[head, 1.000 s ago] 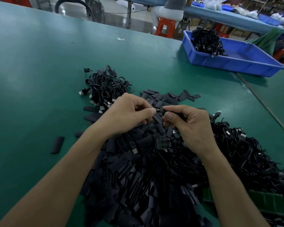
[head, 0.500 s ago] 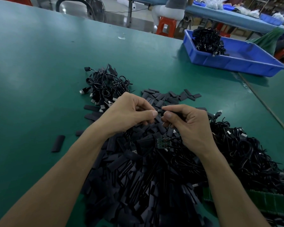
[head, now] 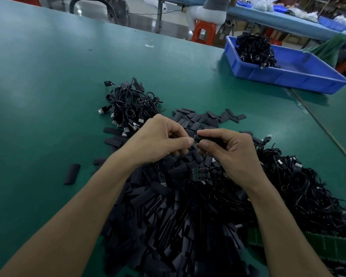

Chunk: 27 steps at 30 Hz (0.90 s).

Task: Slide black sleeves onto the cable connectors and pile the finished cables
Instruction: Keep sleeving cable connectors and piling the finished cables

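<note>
My right hand (head: 230, 154) pinches a black sleeve (head: 208, 139) between thumb and forefinger. My left hand (head: 158, 139) pinches the small connector end (head: 195, 139) at the sleeve's mouth, fingertips almost meeting the right hand's. Both hands hover above a big heap of loose black sleeves (head: 168, 226). A small green circuit board (head: 199, 174) on a cable lies just below the hands. A pile of black cables with USB plugs (head: 128, 108) sits behind my left hand. A larger tangle of cables (head: 300, 188) spreads to the right.
A blue bin (head: 288, 74) holding more black cables stands at the far right of the green table (head: 48, 86). One stray sleeve (head: 72, 174) lies left of my arm. Green board strips (head: 328, 244) lie at lower right. A seated person and orange stools are beyond the table.
The hands stay close together above the heap; the sleeve in my right hand has shifted slightly against the connector. Nothing else has moved.
</note>
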Motion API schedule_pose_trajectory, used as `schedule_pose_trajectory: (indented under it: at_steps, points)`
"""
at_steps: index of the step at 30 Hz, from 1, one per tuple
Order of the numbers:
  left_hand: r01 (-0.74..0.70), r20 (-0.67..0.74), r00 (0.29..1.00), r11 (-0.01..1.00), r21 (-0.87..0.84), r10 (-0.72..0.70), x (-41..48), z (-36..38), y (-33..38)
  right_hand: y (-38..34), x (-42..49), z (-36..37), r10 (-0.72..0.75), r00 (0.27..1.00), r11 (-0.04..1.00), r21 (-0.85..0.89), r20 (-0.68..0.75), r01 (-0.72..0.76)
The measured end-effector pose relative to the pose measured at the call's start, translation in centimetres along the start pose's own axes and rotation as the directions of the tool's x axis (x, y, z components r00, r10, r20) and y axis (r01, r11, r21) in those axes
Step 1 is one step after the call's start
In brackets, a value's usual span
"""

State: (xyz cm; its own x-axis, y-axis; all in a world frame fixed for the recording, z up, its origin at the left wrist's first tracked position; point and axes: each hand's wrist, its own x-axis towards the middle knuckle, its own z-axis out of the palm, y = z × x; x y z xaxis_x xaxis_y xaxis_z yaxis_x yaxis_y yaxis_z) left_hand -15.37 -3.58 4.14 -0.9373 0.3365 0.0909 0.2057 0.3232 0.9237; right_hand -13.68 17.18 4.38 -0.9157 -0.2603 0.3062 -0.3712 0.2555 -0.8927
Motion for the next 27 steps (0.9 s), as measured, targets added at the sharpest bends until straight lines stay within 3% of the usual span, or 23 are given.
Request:
schedule_pose_trajectory:
  at_steps: [9, 18, 27]
  points:
    - [0.069, 0.022, 0.998, 0.987, -0.147, -0.066, 0.0, 0.0, 0.1, 0.2, -0.1, 0.2, -0.055, 0.993, 0.998, -0.017, -0.104, 0.054]
    - [0.054, -0.012, 0.998, 0.988, -0.143, -0.056, -0.1, -0.5, 0.1, 0.4, -0.4, 1.4, 0.011, 0.98, 0.974, 0.223, -0.199, 0.034]
    - [0.055, -0.002, 0.998, 0.989, -0.135, -0.056, 0.0, -0.1, -0.1, 0.4, -0.4, 1.1, -0.018, 0.986, 0.988, 0.146, -0.165, 0.042]
